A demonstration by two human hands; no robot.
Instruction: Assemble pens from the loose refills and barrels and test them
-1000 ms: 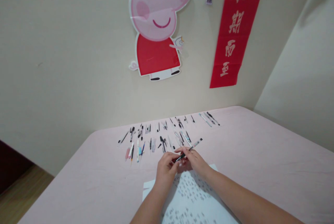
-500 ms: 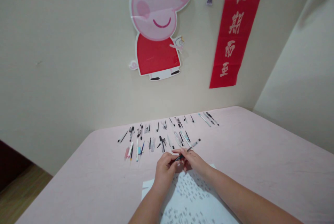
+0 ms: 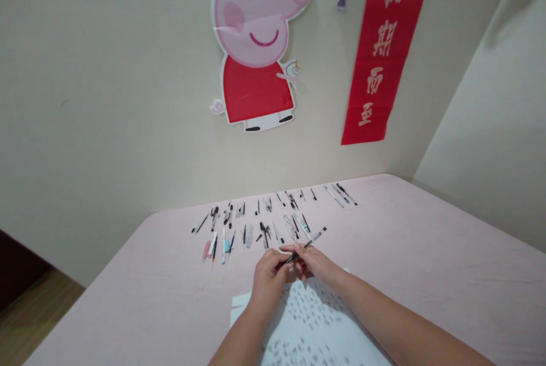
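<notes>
Both my hands meet over the far edge of a white sheet of paper (image 3: 311, 326) covered in handwriting. My left hand (image 3: 267, 278) is closed around the near end of a dark pen (image 3: 306, 243). My right hand (image 3: 318, 262) pinches the same pen a little further along its barrel, and the pen's clear far end sticks out toward the upper right. Beyond my hands, several pens and loose pen parts (image 3: 264, 223) lie in rows on the pink table (image 3: 426, 252).
The table stands in a corner against a cream wall. A cartoon pig cutout (image 3: 258, 41) and a red banner with characters (image 3: 381, 53) hang on that wall. Wooden floor (image 3: 25, 309) shows at lower left, past the table's left edge.
Both hands with the pen have drifted slightly away from me and to the left. The grip on the pen looks the same.
</notes>
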